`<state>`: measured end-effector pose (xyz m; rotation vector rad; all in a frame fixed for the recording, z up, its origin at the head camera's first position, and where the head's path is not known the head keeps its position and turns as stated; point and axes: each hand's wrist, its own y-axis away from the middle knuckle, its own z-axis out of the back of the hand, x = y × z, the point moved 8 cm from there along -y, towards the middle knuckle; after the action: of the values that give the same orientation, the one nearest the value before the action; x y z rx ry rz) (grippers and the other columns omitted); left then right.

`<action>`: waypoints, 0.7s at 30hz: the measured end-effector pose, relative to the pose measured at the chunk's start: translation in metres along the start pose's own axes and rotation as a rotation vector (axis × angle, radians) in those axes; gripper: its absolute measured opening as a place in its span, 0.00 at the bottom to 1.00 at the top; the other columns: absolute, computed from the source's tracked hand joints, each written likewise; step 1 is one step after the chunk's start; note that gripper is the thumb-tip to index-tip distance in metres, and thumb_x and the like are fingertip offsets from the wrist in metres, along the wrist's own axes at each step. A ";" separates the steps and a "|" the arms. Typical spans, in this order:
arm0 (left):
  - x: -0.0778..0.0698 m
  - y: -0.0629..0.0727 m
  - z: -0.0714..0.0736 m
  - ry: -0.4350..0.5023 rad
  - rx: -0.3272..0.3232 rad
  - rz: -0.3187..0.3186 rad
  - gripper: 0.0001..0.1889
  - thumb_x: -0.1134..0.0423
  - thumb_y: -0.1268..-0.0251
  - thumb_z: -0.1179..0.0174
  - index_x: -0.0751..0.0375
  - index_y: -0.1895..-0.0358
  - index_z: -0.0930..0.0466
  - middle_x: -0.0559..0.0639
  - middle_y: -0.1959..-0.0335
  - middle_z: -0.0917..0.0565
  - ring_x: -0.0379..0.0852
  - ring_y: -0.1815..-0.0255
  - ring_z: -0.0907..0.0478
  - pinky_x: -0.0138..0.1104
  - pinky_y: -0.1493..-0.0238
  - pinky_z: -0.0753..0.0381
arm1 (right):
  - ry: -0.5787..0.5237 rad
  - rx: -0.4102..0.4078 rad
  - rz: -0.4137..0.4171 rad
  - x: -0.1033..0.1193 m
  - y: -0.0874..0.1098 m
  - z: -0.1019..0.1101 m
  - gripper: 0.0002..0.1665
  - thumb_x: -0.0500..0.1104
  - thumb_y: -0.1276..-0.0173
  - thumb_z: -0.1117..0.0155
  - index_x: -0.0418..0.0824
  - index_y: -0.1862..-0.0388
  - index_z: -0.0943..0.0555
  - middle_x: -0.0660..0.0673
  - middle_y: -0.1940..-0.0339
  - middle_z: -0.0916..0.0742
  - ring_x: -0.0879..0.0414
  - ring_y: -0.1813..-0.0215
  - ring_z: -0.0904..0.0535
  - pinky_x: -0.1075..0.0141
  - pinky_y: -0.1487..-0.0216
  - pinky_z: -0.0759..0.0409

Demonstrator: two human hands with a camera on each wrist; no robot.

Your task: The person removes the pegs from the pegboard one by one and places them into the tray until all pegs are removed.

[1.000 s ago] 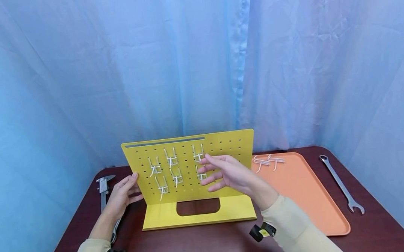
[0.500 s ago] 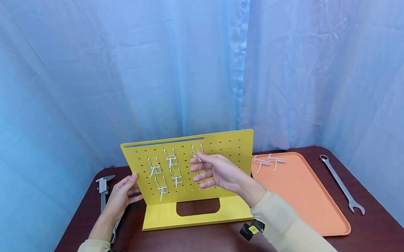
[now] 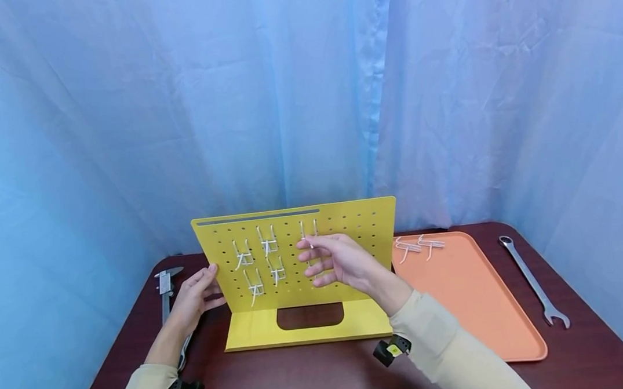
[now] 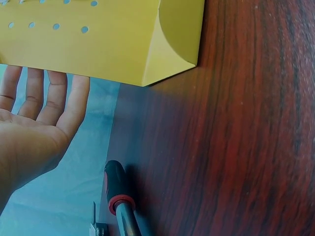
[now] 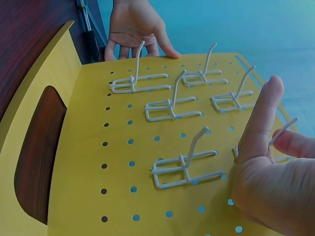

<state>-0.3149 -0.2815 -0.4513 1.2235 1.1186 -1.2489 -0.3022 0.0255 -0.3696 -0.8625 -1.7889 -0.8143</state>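
A yellow pegboard (image 3: 341, 286) stands on its base, with several white wire pegboard hooks (image 3: 277, 271) hung in its holes. My left hand (image 3: 196, 295) holds the board's left edge, thumb on the front and fingers behind, as the left wrist view shows of the fingers (image 4: 55, 98). My right hand (image 3: 340, 263) is before the board, fingers apart and loosely extended around the upper right hook (image 3: 308, 226). In the right wrist view this hook's prong (image 5: 287, 129) lies against the thumb; a firm pinch is not visible. Below it, another hook (image 5: 187, 167) is partly behind the hand.
Right of the board, an orange tray (image 3: 467, 298) holds two loose hooks (image 3: 420, 245). A combination wrench (image 3: 534, 280) lies beyond it. On the left are a caliper (image 3: 165, 285) and a tool with a black and red handle (image 4: 118, 184). Curtains surround the table.
My right hand has moved left across the board to the upper right hook. My left hand keeps its hold on the edge. The head view has shifted slightly.
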 end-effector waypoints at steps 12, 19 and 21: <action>0.000 0.001 0.005 -0.008 -0.020 0.019 0.19 0.42 0.23 0.46 0.52 0.51 0.16 0.50 0.59 0.14 0.48 0.56 0.16 0.45 0.52 0.14 | -0.093 0.008 -0.031 -0.002 -0.001 -0.003 0.21 0.47 0.19 0.44 0.34 0.38 0.24 0.49 0.62 0.13 0.56 0.69 0.16 0.66 0.68 0.16; 0.001 -0.001 0.001 0.003 0.001 0.010 0.19 0.41 0.23 0.47 0.52 0.52 0.17 0.50 0.58 0.14 0.48 0.55 0.16 0.46 0.51 0.14 | -0.153 0.035 -0.020 -0.002 0.000 -0.003 0.20 0.46 0.19 0.46 0.33 0.39 0.25 0.49 0.64 0.13 0.58 0.71 0.17 0.68 0.69 0.17; 0.000 -0.002 0.002 0.003 0.011 0.007 0.19 0.41 0.23 0.47 0.52 0.53 0.17 0.50 0.59 0.14 0.48 0.56 0.16 0.46 0.51 0.14 | -0.159 0.037 -0.019 -0.002 -0.001 -0.004 0.21 0.47 0.18 0.46 0.33 0.38 0.26 0.50 0.64 0.13 0.58 0.71 0.17 0.68 0.70 0.17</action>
<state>-0.3171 -0.2835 -0.4512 1.2364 1.1104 -1.2499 -0.3010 0.0216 -0.3703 -0.9090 -1.9476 -0.7390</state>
